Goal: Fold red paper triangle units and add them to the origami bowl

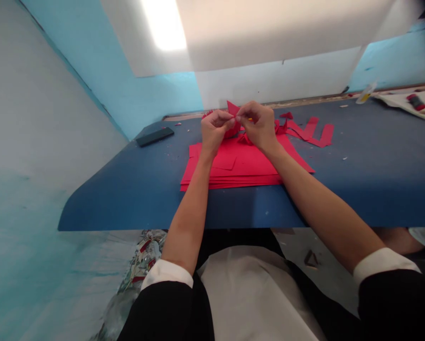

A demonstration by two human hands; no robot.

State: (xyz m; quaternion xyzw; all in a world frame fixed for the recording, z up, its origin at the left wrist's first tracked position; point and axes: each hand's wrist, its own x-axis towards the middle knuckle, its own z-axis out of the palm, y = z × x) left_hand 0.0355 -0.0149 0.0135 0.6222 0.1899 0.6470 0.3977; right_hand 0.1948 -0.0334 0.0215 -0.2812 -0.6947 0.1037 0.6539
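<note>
Dark sleeves [158,312] sit nearest my view. Beyond them, my left hand [215,130] and right hand [260,125] pinch a red piece [232,108], each grip narrow, above the paper stack [255,161] on the desk [127,189]. I judge the piece partly shaped; strips [326,135] look cut, while the stacked sheets lie flat, apparently unworked.
</note>
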